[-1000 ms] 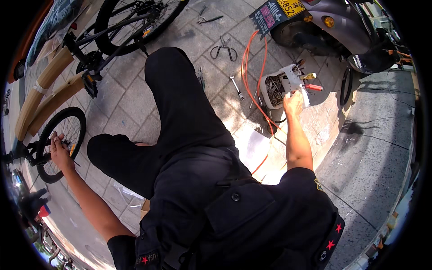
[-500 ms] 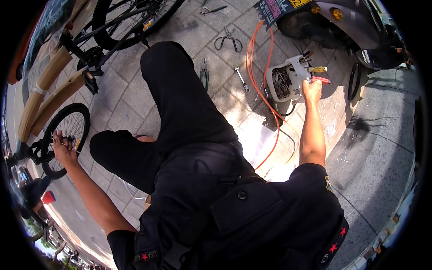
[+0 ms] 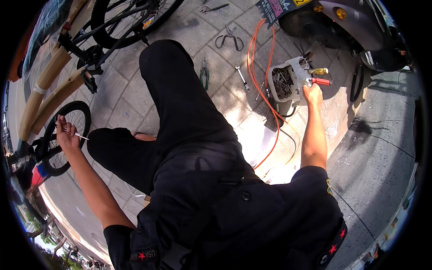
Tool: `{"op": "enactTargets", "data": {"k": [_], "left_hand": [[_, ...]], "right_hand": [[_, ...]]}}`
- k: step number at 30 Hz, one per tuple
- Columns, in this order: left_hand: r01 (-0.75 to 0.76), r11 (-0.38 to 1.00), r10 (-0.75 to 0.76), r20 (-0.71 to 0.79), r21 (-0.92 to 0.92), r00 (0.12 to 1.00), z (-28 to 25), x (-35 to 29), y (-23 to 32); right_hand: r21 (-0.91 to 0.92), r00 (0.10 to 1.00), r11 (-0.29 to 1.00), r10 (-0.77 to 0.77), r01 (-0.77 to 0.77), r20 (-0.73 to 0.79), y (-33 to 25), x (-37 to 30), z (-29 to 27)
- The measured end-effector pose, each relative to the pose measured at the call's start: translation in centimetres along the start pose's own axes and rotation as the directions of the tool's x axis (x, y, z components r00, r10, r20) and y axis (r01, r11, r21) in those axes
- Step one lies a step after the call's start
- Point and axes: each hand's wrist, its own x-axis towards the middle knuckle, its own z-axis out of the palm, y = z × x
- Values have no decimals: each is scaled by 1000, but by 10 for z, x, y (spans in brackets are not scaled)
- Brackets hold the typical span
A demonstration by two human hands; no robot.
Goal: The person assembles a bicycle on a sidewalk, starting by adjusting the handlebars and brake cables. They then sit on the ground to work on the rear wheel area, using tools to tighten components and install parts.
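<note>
My left hand is raised in front of the small bicycle wheel, fingers curled around a thin silver rod. One end of the rod points toward my bent knee. On the other side, my right hand is closed at the edge of a white plastic tub. Its fingertips are hidden, so what they grip there is unclear. Just above it are a red-handled screwdriver and a yellow-handled screwdriver, both sticking out from the tub's side. Inside the tub lies a heap of small metal parts.
On the paving lie green-handled pliers, a wrench, black-handled scissors and another pair of pliers. An orange hose loops beside the tub. A scooter stands far right; a bicycle frame wrapped in cardboard is at left.
My left hand has lifted slightly away from the small wheel, and the rod shows more plainly. My right hand has shifted slightly down along the tub's edge, uncovering more of the red handle.
</note>
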Motion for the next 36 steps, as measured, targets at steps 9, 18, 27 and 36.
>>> {"op": "enactTargets", "data": {"k": [9,18,27,36], "left_hand": [[82,948,-36,153,-306,988,40,-4,-33],[136,913,-51,225,-384,973,15,-7,-39],[95,921,-28,180,-377,983,43,-21,-41],[17,949,1,58,-316,998,48,-38,-34]], "right_hand": [[55,993,997,60,-55,-100,-6,7,15],[240,980,962,-90,131,-176,-50,-16,-117],[82,911,909,-401,409,-94,-231,-28,-133],[116,650,650,-759,751,43,-409,16,-11]]}}
